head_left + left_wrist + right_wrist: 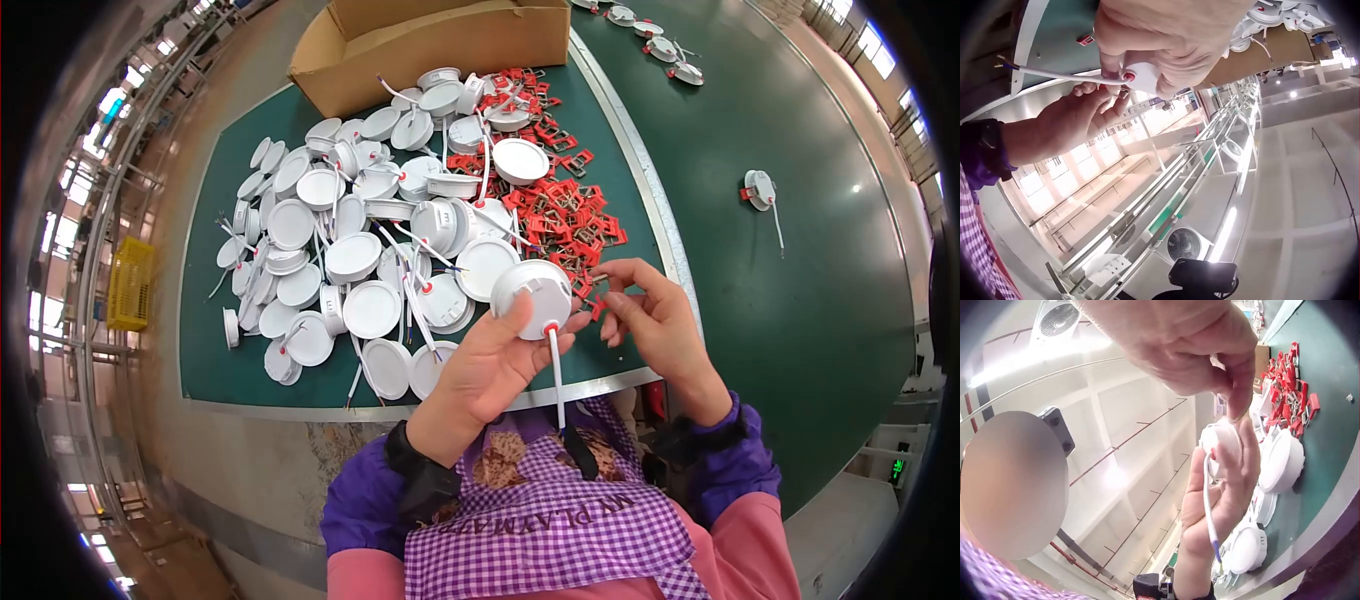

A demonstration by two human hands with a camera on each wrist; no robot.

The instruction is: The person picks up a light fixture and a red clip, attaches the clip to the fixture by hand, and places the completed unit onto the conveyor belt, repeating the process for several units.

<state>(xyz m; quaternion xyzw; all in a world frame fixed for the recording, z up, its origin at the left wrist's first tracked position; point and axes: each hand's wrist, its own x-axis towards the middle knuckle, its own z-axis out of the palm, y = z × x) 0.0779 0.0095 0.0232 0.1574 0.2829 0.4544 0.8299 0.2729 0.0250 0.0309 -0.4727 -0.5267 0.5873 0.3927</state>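
My left hand (487, 372) holds a round white downlight (532, 298) between thumb and fingers, back side up. From a red grommet at its edge a white cable (558, 380) hangs toward the apron; bare wire ends show in the left wrist view. Just right of the lamp, my right hand (655, 325) has thumb and forefinger drawn together, pinching a small red spring clip (1104, 88) mostly hidden by the fingers. Its fingertips are right at the lamp's edge in the right wrist view. Behind both hands lies a heap of red spring clips (570, 222).
Many white downlights (352, 257) are piled on the green table (215, 370), left of the clips. An open cardboard box (430, 55) stands at the back. Beyond a metal edge (655, 215), a green belt (800, 330) carries several lamps, one lamp (760, 190) nearer.
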